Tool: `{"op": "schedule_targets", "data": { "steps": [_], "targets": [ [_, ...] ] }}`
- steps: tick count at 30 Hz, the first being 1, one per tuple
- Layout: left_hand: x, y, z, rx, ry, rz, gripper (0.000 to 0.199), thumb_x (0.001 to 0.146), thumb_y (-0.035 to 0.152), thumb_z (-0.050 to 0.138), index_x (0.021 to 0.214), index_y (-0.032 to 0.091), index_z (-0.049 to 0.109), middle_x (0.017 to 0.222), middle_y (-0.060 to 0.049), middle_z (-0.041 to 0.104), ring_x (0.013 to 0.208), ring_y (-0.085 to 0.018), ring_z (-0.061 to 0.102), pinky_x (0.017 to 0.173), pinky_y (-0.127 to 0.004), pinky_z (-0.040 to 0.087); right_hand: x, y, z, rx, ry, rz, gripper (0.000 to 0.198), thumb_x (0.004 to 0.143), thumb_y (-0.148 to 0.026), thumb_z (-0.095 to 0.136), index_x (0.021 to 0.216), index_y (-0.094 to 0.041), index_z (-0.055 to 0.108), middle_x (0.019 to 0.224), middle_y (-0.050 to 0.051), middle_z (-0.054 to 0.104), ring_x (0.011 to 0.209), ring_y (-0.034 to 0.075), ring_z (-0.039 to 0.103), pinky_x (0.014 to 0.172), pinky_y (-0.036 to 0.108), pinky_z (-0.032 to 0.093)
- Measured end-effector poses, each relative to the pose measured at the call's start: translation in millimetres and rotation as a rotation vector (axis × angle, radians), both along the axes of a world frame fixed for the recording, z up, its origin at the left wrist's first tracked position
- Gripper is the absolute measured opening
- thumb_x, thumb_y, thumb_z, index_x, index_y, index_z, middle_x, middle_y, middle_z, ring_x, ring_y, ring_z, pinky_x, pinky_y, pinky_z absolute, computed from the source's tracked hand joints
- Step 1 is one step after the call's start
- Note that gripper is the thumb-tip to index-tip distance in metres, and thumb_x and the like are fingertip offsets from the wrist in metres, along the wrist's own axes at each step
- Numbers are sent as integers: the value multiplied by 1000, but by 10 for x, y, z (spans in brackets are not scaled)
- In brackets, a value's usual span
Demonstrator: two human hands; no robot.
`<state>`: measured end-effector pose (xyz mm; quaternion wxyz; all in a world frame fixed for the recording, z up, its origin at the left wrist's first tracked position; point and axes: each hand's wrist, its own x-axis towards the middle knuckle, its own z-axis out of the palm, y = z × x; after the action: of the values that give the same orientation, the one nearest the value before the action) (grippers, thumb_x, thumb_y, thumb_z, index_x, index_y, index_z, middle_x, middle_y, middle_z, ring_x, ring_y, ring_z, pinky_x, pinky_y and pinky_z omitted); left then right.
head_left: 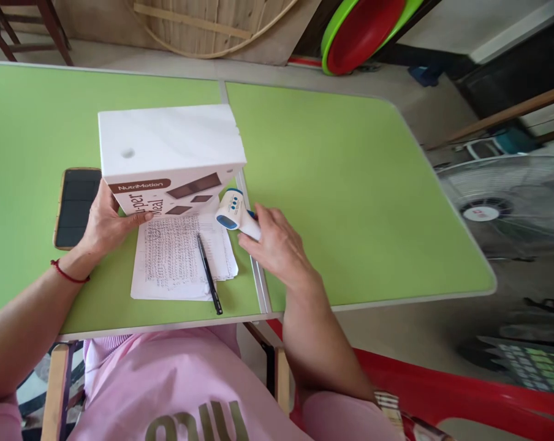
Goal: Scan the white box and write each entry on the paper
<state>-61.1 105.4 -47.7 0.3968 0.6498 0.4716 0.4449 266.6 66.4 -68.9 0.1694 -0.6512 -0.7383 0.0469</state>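
A white cardboard box point(169, 144) with brown "NutriMotion" lettering stands on the green table point(350, 184). My left hand point(103, 223) grips its lower left corner. My right hand point(277, 245) holds a white and blue infrared thermometer point(233, 211) by its handle, with the blue head just right of the box's lower edge. Under the box lies a sheet of handwritten paper point(176, 260), and a black pen point(209, 274) rests across its right side.
A phone point(75, 205) with a dark screen lies left of the box. A standing fan point(511, 205) is off the table's right edge. Red and green basins point(360, 30) lean at the back. A red chair point(442, 392) is at my right.
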Motion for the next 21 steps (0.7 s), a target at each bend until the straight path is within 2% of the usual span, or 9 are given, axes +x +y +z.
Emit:
{"op": "schedule_targets", "data": {
  "steps": [4, 6, 8, 10, 13, 16, 19, 21],
  "targets": [
    [36, -50, 86, 15, -102, 98, 72, 65, 48, 89, 121, 18, 53, 118, -13, 64, 107, -31, 63, 86, -45, 58, -79, 20, 36, -12, 132, -67, 41, 75, -31, 64, 113, -16, 64, 100, 15, 67, 87, 29, 63, 69, 45, 55],
    [31, -87, 136, 5, -143, 106, 72, 66, 46, 89, 121, 17, 52, 118, -14, 64, 107, -31, 64, 85, -44, 58, -149, -61, 143, 34, 340, -97, 40, 74, -34, 66, 111, -18, 62, 101, 13, 67, 88, 28, 63, 70, 43, 55],
    [19, -115, 181, -18, -179, 51, 65, 71, 45, 85, 119, 16, 52, 115, -14, 66, 106, -32, 65, 85, -43, 58, -267, -227, 283, 46, 659, -99, 37, 76, -38, 67, 108, -21, 61, 95, 9, 68, 81, 23, 63, 67, 38, 55],
    [5, -128, 200, -35, -214, -49, 58, 76, 46, 81, 117, 15, 54, 116, -13, 67, 105, -32, 66, 85, -43, 58, -440, -458, 418, -83, 987, -31, 27, 77, -40, 67, 97, -23, 62, 78, 3, 63, 67, 18, 58, 58, 33, 51],
    [-23, -128, 156, -69, -207, -152, 53, 77, 47, 78, 114, 15, 58, 114, -13, 68, 101, -32, 67, 80, -42, 59, -745, -803, 543, -388, 1379, 139, 33, 76, -42, 68, 102, -23, 63, 71, 1, 59, 60, 16, 53, 53, 31, 48],
    [-55, -131, 66, -126, -173, -176, 55, 77, 46, 77, 118, 15, 58, 109, -13, 68, 99, -32, 67, 77, -43, 59, -989, -987, 570, -551, 1489, 143, 24, 73, -39, 69, 90, -23, 65, 70, 0, 57, 60, 14, 51, 56, 31, 47],
    [-60, -148, 21, -166, -181, -183, 61, 75, 46, 79, 121, 14, 55, 110, -14, 67, 100, -33, 66, 77, -42, 59, -1115, -993, 565, -556, 1456, 98, 15, 72, -35, 66, 77, -22, 61, 69, 0, 55, 64, 15, 51, 64, 33, 48],
    [-43, -158, 30, -182, -186, -193, 65, 71, 46, 81, 121, 14, 54, 111, -14, 67, 99, -32, 66, 76, -42, 59, -1155, -959, 562, -554, 1422, 56, 15, 70, -34, 65, 71, -22, 57, 66, 0, 52, 64, 16, 50, 63, 33, 47]
  ]
}}
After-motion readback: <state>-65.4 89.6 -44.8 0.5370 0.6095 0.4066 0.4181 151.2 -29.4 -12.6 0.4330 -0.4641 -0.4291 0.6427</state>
